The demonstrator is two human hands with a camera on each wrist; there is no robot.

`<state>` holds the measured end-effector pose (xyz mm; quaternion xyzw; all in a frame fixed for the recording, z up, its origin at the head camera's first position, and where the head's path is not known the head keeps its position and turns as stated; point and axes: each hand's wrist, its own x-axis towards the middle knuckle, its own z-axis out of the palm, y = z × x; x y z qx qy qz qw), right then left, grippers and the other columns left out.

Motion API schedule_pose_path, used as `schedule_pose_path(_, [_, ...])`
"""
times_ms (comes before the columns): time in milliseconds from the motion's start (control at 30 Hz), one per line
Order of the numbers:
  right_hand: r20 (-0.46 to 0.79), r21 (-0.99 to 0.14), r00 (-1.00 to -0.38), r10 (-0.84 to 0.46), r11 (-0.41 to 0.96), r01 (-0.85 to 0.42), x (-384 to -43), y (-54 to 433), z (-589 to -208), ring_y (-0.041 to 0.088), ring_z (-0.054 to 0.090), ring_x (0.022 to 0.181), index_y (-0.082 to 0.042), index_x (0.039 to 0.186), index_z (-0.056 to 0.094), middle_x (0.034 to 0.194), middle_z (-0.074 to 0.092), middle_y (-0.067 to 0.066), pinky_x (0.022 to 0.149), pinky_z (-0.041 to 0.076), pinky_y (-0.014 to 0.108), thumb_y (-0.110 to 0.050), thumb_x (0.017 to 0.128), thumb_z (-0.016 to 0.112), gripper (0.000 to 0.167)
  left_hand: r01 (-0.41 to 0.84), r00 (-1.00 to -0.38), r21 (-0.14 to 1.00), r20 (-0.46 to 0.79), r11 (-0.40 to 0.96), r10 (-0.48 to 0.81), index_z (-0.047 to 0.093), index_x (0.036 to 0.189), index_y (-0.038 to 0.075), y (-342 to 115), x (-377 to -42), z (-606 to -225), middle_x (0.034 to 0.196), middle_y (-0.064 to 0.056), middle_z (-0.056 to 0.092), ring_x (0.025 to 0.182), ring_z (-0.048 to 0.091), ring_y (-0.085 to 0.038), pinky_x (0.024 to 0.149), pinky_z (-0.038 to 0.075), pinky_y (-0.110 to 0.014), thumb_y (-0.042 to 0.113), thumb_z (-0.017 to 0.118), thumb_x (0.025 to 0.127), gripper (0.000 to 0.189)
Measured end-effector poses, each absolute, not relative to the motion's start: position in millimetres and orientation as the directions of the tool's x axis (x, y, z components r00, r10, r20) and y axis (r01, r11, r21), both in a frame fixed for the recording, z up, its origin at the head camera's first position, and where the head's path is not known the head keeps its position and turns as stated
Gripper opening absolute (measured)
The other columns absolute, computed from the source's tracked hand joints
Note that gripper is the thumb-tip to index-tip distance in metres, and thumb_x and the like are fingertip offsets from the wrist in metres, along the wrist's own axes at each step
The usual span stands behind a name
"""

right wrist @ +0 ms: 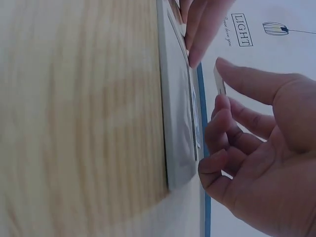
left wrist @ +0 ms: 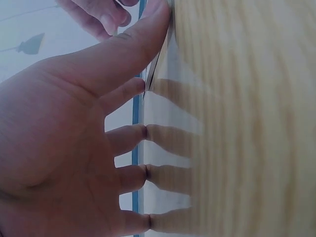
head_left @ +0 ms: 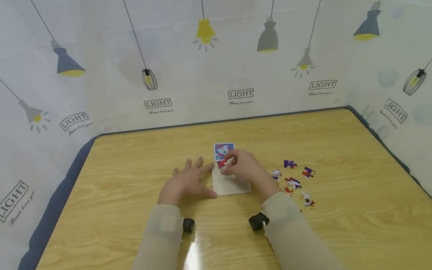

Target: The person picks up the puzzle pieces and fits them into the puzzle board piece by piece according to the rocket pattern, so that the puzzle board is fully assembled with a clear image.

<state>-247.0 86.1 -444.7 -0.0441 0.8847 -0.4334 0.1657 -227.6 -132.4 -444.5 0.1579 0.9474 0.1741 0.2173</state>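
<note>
A pale square puzzle board (head_left: 230, 187) lies on the table. Along its far edge shows a picture section (head_left: 222, 148) with a white cartoon figure on blue and red. My left hand (head_left: 189, 181) rests with spread fingers beside the board, forefinger and thumb touching its left edge; the left wrist view shows its fingertips down on the tabletop. Above the board, my right hand (head_left: 242, 165) pinches a small puzzle piece (right wrist: 219, 83) between thumb and forefinger, its other fingers curled. The piece's printed face is turned away in the right wrist view.
Several loose puzzle pieces (head_left: 292, 183) in purple, white and red lie to the right of my right forearm. The wooden table (head_left: 93, 231) ends at a dark blue border, with a lamp-print cloth wall (head_left: 194, 107) behind it.
</note>
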Motion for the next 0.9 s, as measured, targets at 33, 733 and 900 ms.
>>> schedule_pose_path(33, [-0.255,-0.775,-0.944,-0.209,0.628,0.07,-246.3,83.6,-445.7,0.017,0.06,0.079,-0.007,0.138,0.064,0.103,0.067,0.009,0.063,0.05,0.024,-0.022,0.094,0.083,0.05,0.22,-0.855,0.399,-0.36,0.89,0.373,0.03,0.169,0.038,-132.7,-227.6,-444.2,0.181,-0.011,0.005,0.166,-0.004,-0.048,0.126,-0.002,-0.081,0.059,0.082,0.087,0.099])
schedule_pose_path(733, [-0.28,-0.697,-0.946,-0.165,0.712,0.082,-241.2,69.5,-453.9,0.025,0.068,0.094,-0.016,0.13,0.066,0.102,0.074,0.005,0.085,0.056,0.04,-0.027,0.092,0.082,0.043,0.205,-0.857,0.417,-0.361,0.886,0.368,0.027,0.17,0.035,-132.4,-227.3,-444.8,0.182,-0.008,0.004,0.166,-0.005,-0.046,0.126,-0.004,-0.08,0.058,0.083,0.086,0.104])
schedule_pose_path(900, [-0.282,-0.678,-0.946,-0.16,0.731,0.079,-240.5,68.3,-455.0,0.024,0.068,0.093,-0.017,0.131,0.066,0.102,0.073,0.004,0.086,0.057,0.041,-0.03,0.091,0.083,0.045,0.208,-0.854,0.411,-0.365,0.887,0.37,0.027,0.17,0.035,-132.0,-227.9,-444.4,0.181,-0.008,0.004,0.166,-0.005,-0.047,0.126,-0.004,-0.08,0.058,0.083,0.086,0.104])
